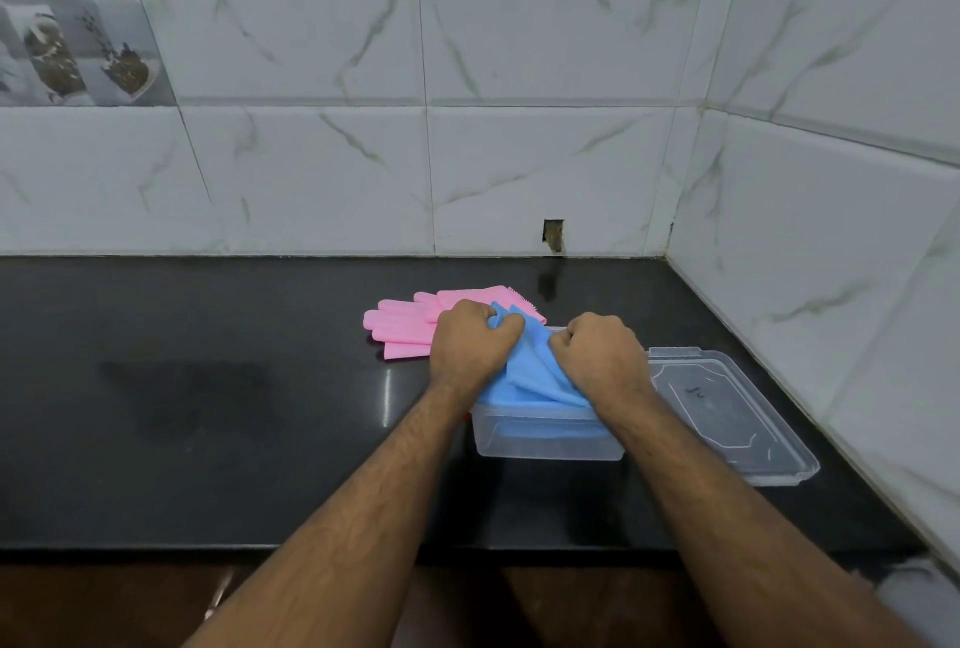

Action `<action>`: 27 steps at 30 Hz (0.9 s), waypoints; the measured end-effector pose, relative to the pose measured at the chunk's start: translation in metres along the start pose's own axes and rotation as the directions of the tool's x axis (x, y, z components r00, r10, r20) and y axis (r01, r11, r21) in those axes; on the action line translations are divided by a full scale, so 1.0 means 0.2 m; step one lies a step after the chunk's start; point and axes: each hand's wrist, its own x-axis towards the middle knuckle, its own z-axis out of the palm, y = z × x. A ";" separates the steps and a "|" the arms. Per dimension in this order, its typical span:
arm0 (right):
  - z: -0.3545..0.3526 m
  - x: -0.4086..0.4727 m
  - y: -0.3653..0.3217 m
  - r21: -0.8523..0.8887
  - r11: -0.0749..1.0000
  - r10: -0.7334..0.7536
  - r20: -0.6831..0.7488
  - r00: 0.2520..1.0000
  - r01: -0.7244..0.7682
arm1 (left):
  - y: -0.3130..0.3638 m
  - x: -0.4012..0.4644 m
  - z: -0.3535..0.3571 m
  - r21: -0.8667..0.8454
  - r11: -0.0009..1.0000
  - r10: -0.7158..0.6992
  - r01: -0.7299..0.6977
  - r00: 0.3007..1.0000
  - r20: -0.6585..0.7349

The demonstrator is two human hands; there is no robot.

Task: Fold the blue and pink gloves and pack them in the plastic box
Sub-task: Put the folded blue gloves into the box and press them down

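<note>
Holding the blue gloves [530, 372] over the plastic box [545, 439], I am seeing them bunched up, with their lower part hanging down inside the box and their top part sticking up between the two hands. My left hand [470, 343] is making a tight fist, its grip squeezing the top left edge of the blue gloves. My right hand [605, 356] is making a fist too, its grip pinching the right side of the blue gloves. The box is clear and is sitting on the black worktop [208, 413], close to the front edge. The clear lid [727, 413] is lying flat just beside the box, on its right. The pink gloves [410, 322] are lying flat on the worktop behind my left hand, with their fingers pointing left. The blue gloves are partly covering their right end. White tiled walls [519, 75] are standing behind the worktop and on its right side.
</note>
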 end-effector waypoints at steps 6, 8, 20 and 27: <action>-0.01 -0.01 0.02 0.137 0.987 -0.074 -0.088 0.993 0.086 | -0.01 -0.01 0.00 -0.050 0.999 -0.022 0.020 0.999 -0.042; -0.02 -0.01 0.04 0.226 0.969 -0.092 -0.028 0.995 0.096 | -0.01 -0.01 0.00 -0.052 0.999 -0.020 0.017 0.999 -0.048; -0.10 -0.04 0.08 0.550 0.812 -0.163 -0.108 0.981 0.196 | -0.04 -0.01 0.01 -0.066 0.997 -0.036 0.033 0.998 -0.055; -0.11 -0.02 0.09 0.626 0.775 -0.089 -0.025 0.996 0.085 | -0.05 -0.02 0.01 -0.089 0.996 -0.012 0.008 0.999 -0.048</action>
